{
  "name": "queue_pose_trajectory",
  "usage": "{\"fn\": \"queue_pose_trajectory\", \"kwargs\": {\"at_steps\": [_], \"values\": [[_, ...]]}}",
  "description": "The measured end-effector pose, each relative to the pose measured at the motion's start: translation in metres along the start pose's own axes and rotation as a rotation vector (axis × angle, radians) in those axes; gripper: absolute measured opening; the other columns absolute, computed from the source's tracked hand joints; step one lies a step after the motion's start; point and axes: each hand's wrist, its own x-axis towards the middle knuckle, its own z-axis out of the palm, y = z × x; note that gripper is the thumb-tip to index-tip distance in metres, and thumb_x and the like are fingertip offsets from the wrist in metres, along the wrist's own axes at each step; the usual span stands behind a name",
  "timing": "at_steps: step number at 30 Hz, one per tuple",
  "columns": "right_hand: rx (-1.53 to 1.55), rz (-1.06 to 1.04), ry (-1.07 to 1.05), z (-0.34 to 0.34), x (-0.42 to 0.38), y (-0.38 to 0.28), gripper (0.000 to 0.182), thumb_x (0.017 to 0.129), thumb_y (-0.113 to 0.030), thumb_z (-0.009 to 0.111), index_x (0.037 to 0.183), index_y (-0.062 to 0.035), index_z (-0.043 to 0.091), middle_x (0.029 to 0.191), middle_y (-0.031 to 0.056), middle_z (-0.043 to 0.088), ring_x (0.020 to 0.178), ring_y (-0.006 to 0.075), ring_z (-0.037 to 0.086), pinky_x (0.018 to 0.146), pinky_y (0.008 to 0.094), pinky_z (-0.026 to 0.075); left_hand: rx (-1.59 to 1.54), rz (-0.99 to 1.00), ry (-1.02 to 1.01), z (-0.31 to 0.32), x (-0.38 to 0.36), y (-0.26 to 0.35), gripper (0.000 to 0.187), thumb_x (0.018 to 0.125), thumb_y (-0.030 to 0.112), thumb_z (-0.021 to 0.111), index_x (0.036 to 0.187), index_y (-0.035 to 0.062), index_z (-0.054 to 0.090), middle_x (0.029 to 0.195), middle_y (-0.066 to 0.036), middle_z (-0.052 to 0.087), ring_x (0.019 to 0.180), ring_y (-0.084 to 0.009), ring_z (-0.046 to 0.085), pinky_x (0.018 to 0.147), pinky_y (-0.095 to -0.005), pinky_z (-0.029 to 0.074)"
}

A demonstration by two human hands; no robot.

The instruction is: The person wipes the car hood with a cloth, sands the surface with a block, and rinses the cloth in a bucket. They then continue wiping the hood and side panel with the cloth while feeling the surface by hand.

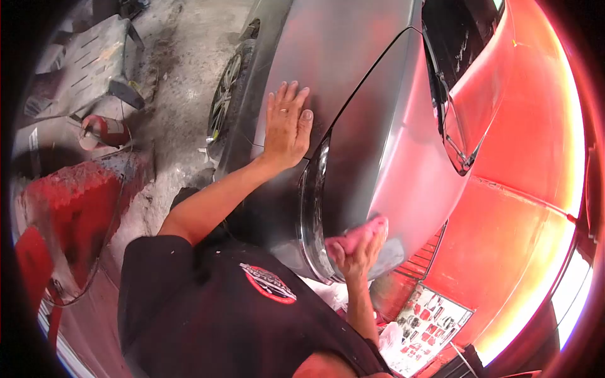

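Observation:
My left hand [287, 129] lies flat on a dull grey body panel of a car [340, 69], fingers stretched out and a ring on one of them. Held under my right hand [360, 255] is a pink cloth [359, 236], folded or bunched, pressed to the dark panel beyond the curved seam. The cloth's edges look blurred. Between the two hands runs a narrow glossy lamp-like strip [312, 208] set into the bodywork. Pink and red light reflects off the panel near my right hand.
A car wheel [230, 94] shows left of the panel. Further left stand a grey plastic piece [94, 60], a red cylindrical object [104, 132] and a worn red block [75, 214]. A red surface [523, 126] fills the right side, with a printed sheet [425, 327] below.

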Motion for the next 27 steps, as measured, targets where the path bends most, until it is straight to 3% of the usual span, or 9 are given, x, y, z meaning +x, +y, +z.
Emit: {"fn": "queue_pose_trajectory", "kwargs": {"at_steps": [1, 4, 7, 13, 15, 21, 23, 27], "values": [[0.038, 0.117, 0.064, 0.001, -0.023, 0.003, 0.079, 0.092, -0.055, 0.058, 0.146, 0.0008, 0.042, 0.150, 0.0356, 0.031, 0.139, 0.0528, 0.031, 0.115, 0.0618, 0.023, 0.036, -0.011, -0.010, 0.000, 0.001, 0.003, 0.045, 0.105, 0.028, 0.038, 0.143, 0.0037, 0.045, 0.150, -0.020, 0.041, 0.145, -0.0403, 0.029, 0.119, -0.0556, 0.015], [0.066, 0.298, 0.131, 0.004, -0.059, 0.011, 0.086, 0.095, -0.061, 0.050, 0.145, 0.0085, 0.038, 0.151, 0.0337, 0.033, 0.141, 0.0497, 0.032, 0.116, 0.0555, 0.024, 0.075, -0.005, -0.002, 0.001, 0.002, 0.006, 0.044, 0.104, 0.027, 0.042, 0.142, 0.0051, 0.047, 0.150, -0.019, 0.042, 0.145, -0.0389, 0.030, 0.119, -0.0540, 0.017], [-0.003, 0.277, 0.110, 0.006, -0.068, 0.018, 0.079, 0.099, -0.055, 0.040, 0.146, 0.0083, 0.035, 0.151, 0.0334, 0.032, 0.140, 0.0511, 0.033, 0.114, 0.0594, 0.027, 0.060, 0.053, 0.004, -0.001, 0.001, 0.006, 0.045, 0.100, 0.027, 0.049, 0.139, 0.0050, 0.049, 0.147, -0.020, 0.045, 0.141, -0.0410, 0.035, 0.117, -0.0560, 0.021], [-0.008, 0.271, 0.107, 0.007, -0.068, 0.017, 0.079, 0.099, -0.054, 0.042, 0.145, 0.0099, 0.035, 0.150, 0.0351, 0.032, 0.140, 0.0515, 0.032, 0.115, 0.0590, 0.026, -0.019, 0.116, 0.019, 0.000, 0.001, 0.000, 0.045, 0.095, 0.023, 0.055, 0.136, 0.0047, 0.053, 0.138, -0.020, 0.053, 0.132, -0.0420, 0.045, 0.113, -0.0564, 0.028], [0.048, 0.265, 0.169, 0.009, -0.064, 0.016, 0.082, 0.097, -0.059, 0.044, 0.143, 0.0088, 0.042, 0.148, 0.0327, 0.038, 0.140, 0.0470, 0.035, 0.116, 0.0539, 0.025, -0.062, 0.087, 0.061, -0.002, 0.001, 0.001, 0.045, 0.094, 0.023, 0.056, 0.136, 0.0048, 0.053, 0.137, -0.018, 0.055, 0.131, -0.0417, 0.046, 0.113, -0.0550, 0.028], [0.028, 0.298, 0.177, 0.011, -0.074, 0.018, 0.080, 0.097, -0.055, 0.047, 0.145, 0.0084, 0.041, 0.149, 0.0317, 0.038, 0.141, 0.0451, 0.034, 0.117, 0.0524, 0.025, 0.057, 0.258, 0.126, 0.009, -0.014, 0.010, 0.043, 0.091, 0.008, 0.056, 0.134, 0.0160, 0.059, 0.135, -0.015, 0.057, 0.129, -0.0401, 0.049, 0.110, -0.0518, 0.036], [0.035, 0.290, 0.170, 0.010, -0.072, 0.018, 0.082, 0.096, -0.056, 0.048, 0.144, 0.0100, 0.040, 0.148, 0.0336, 0.037, 0.140, 0.0481, 0.034, 0.116, 0.0545, 0.025, 0.089, 0.296, 0.061, 0.008, -0.022, 0.011, 0.049, 0.088, 0.002, 0.056, 0.132, 0.0224, 0.062, 0.135, -0.015, 0.057, 0.129, -0.0397, 0.050, 0.108, -0.0553, 0.038], [0.058, 0.265, 0.174, 0.009, -0.071, 0.019, 0.083, 0.095, -0.055, 0.050, 0.143, 0.0109, 0.040, 0.148, 0.0355, 0.036, 0.139, 0.0503, 0.033, 0.115, 0.0564, 0.025, 0.157, 0.240, 0.070, 0.003, -0.036, 0.023, 0.061, 0.082, -0.009, 0.051, 0.132, 0.0240, 0.063, 0.137, -0.015, 0.056, 0.129, -0.0380, 0.051, 0.111, -0.0575, 0.036]]}}
